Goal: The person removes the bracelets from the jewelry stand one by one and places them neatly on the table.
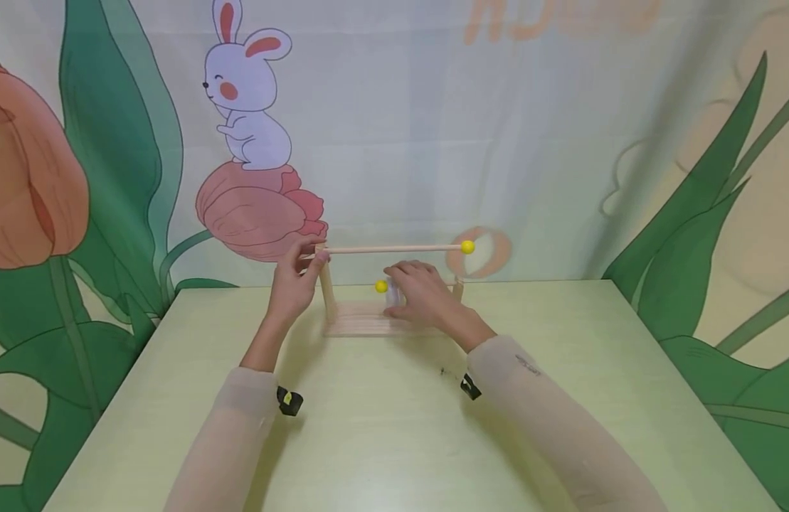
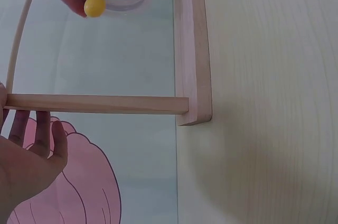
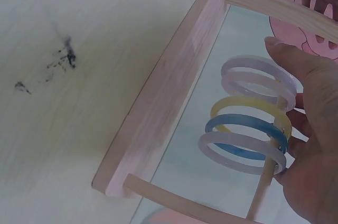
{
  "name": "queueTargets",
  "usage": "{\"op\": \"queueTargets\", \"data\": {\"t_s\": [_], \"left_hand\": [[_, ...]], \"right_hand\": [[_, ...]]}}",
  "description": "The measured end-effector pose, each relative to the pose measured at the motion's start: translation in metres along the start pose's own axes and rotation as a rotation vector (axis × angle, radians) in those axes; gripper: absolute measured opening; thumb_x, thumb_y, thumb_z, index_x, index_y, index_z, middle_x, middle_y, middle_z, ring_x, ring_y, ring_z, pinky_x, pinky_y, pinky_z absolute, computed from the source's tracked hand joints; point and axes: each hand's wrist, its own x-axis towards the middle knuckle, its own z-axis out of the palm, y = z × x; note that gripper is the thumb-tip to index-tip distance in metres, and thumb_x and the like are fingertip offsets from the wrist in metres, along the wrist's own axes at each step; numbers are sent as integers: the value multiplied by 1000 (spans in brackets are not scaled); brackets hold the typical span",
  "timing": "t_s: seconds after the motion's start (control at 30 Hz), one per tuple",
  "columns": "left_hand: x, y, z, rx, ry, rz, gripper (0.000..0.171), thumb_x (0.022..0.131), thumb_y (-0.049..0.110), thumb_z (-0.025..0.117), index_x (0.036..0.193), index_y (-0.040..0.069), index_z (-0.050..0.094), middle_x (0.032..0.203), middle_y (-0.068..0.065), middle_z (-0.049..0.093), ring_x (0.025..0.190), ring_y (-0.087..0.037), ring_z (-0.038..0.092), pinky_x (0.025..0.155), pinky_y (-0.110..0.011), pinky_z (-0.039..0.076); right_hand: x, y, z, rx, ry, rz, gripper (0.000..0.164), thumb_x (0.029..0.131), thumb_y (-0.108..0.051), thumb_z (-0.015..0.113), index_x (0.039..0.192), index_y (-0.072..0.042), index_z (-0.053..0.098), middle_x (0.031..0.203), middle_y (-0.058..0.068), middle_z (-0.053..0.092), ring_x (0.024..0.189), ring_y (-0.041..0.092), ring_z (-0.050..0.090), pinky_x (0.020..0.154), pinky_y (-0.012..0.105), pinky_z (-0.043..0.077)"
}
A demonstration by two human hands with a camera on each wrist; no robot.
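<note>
A wooden bangle stand [image 1: 343,328] has two rods tipped with yellow balls. At the top of its left post [image 1: 329,291], my left hand [image 1: 296,281] pinches the joint with the upper rod [image 1: 394,249] between thumb and fingers. My right hand [image 1: 426,291] curls round several bangles on the lower rod [image 3: 261,197], near that rod's yellow ball [image 1: 381,286]. In the right wrist view these are a pair of lilac bangles [image 3: 253,61], a yellow bangle [image 3: 243,101], a blue bangle [image 3: 232,120] and another lilac one. The right fingers are partly hidden behind them.
The stand is near the back edge of the pale table [image 1: 381,427]. Behind hangs a printed cloth [image 1: 394,142] with a rabbit and tulips. A dark mark [image 3: 68,57] stains the tabletop. A black device [image 1: 290,400] shows at the left cuff, another [image 1: 471,387] at the right.
</note>
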Motion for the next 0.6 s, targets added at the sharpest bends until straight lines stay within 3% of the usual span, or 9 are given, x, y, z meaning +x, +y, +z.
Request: {"op": "queueTargets", "data": {"t_s": [0.27, 0.6], "left_hand": [[-8, 27, -2, -20, -24, -23, 36, 108, 8, 63, 141, -6, 57, 120, -25, 61, 117, -51, 66, 90, -25, 54], [1, 0, -2, -38, -16, 7, 38, 108, 12, 63, 142, -3, 57, 123, -25, 61, 115, -47, 67, 92, -25, 54]], "right_hand": [[8, 0, -4, -55, -58, -43, 79, 91, -41, 85, 156, -12, 50, 158, 9, 51, 150, 34, 41, 122, 56, 35], [11, 3, -6, -90, -98, -85, 77, 91, -34, 86, 156, -12, 51, 156, 9, 53, 147, 34, 43, 116, 57, 42]]}}
